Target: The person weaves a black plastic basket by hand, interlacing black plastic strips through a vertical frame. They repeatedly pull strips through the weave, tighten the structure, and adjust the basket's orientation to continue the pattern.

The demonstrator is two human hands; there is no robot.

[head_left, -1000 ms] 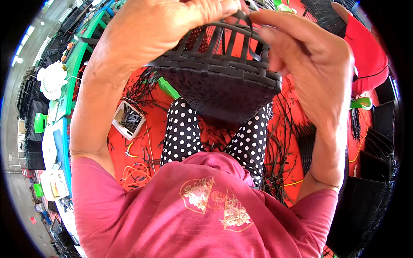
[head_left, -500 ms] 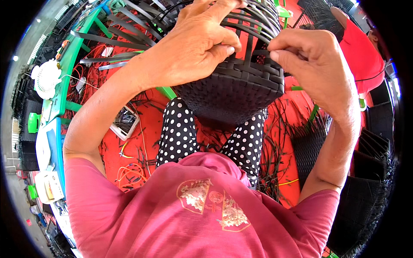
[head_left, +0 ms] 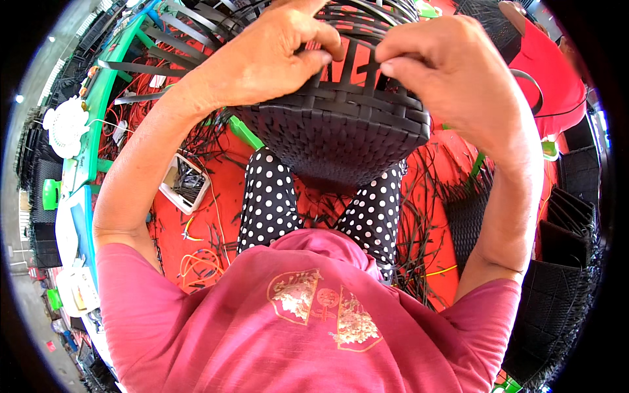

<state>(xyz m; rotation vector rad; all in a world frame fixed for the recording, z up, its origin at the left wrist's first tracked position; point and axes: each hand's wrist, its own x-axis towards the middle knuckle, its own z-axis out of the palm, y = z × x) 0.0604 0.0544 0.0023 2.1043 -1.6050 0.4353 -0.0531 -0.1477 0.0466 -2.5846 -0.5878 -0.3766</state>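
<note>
— Where's the black woven basket (head_left: 341,124)?
— Under both hands, above the polka-dot knees (head_left: 272,196).
— And the hands?
— Left hand (head_left: 272,56) grips the rim; right hand (head_left: 445,72) pinches a black strip (head_left: 367,49) just beside it.

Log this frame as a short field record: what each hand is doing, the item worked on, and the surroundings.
left hand: left hand grips the half-woven black plastic-strip basket at its upper weave
right hand: right hand pinches a black strip at the basket's open uprights
basket: woven base faces the camera, held above the lap
floor: red floor strewn with black strips
nearby: small white tray at left
</note>
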